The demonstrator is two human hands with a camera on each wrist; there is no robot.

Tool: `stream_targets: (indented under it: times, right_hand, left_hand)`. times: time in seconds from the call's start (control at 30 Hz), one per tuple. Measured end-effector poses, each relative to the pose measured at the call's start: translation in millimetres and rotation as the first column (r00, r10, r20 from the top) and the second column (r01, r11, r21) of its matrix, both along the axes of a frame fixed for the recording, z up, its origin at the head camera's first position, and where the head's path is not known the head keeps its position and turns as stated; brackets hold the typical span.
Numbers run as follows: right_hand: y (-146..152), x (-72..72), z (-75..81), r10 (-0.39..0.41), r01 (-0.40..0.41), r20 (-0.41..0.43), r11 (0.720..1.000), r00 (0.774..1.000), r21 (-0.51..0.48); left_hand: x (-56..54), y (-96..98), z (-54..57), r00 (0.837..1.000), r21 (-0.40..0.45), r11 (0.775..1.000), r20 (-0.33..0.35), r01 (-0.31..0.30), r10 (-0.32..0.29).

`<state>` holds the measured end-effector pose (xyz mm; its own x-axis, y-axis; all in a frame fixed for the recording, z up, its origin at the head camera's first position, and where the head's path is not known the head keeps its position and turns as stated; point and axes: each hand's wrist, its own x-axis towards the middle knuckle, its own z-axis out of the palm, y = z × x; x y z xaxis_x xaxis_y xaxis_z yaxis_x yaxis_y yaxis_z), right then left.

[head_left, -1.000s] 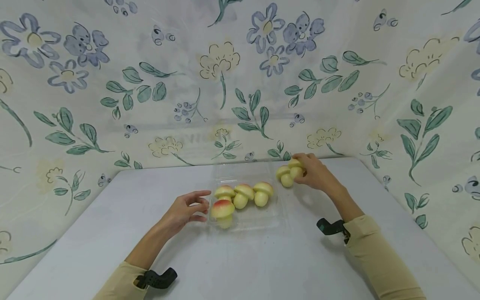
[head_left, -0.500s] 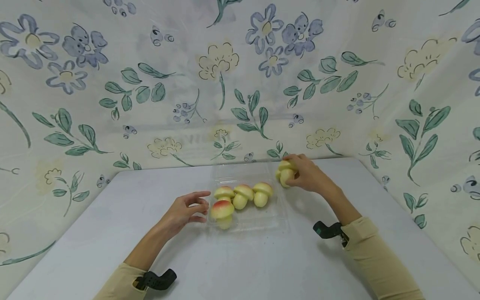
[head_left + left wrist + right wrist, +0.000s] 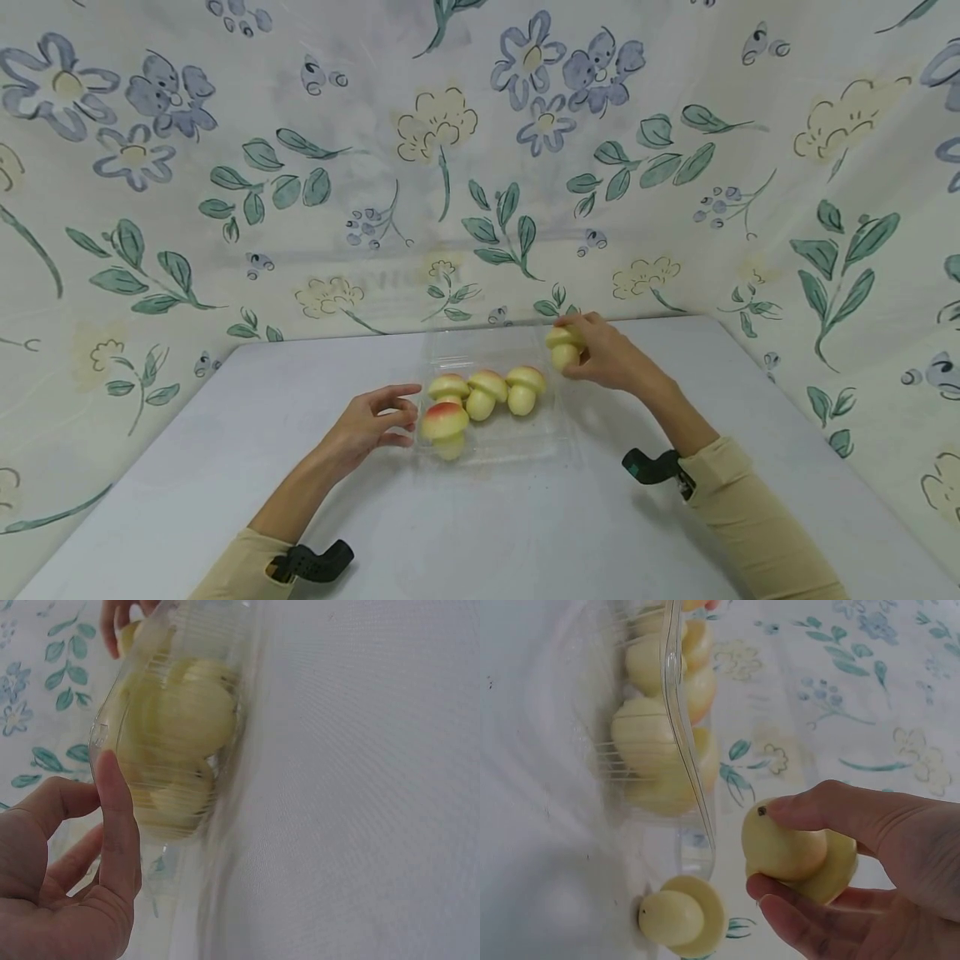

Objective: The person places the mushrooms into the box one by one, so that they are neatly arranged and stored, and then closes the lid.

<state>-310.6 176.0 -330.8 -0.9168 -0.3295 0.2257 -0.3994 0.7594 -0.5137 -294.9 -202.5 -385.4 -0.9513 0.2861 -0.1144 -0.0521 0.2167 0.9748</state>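
My right hand pinches a pale yellow toy mushroom between thumb and fingers, right of a clear plastic box. Below the held one, another toy mushroom lies on the table beside the box; the right hand and its mushroom cover it in the head view. Several toy mushrooms with red-tinged caps, such as the front left one, sit inside the box. My left hand is at the box's left side, its thumb and index fingertips right at the rim in the left wrist view.
The box's transparent lid stands folded back at its far side. A white table carries everything, with a floral curtain behind its far edge. Black wrist cameras, like the left one, project from both tan sleeves.
With the toy mushroom in it, my right hand has moved left toward the box, covering the mushroom that lay beside it. My left hand and the box's contents look unmoved.
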Motion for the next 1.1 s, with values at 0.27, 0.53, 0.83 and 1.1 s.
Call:
stream_targets:
  times: [0.27, 0.53, 0.83, 1.1]
  right_hand:
    - [-5.6, 5.4, 3.1, 0.019, -0.019, -0.004, 1.0, 1.0, -0.003]
    - [-13.3, 10.4, 3.4, 0.053, -0.053, 0.004, 0.998, 0.999, -0.02]
    - [-21.9, 14.4, 1.5, 0.098, -0.098, 0.004, 0.995, 0.995, -0.023]
    - [-27.9, 17.8, 2.6, 0.129, -0.128, 0.015, 0.991, 0.992, -0.03]
  left_hand:
    - [1.0, 0.1, 0.2, 1.0, -0.007, 1.0, -0.008, 0.006, -0.006]
    - [1.5, 0.2, 0.0, 1.0, -0.006, 1.0, -0.003, 0.003, -0.003]
    - [1.6, -0.1, -0.8, 1.0, -0.015, 1.0, -0.014, 0.01, -0.01]
    - [0.8, -0.2, -1.2, 1.0, -0.016, 1.0, -0.018, 0.009, -0.01]
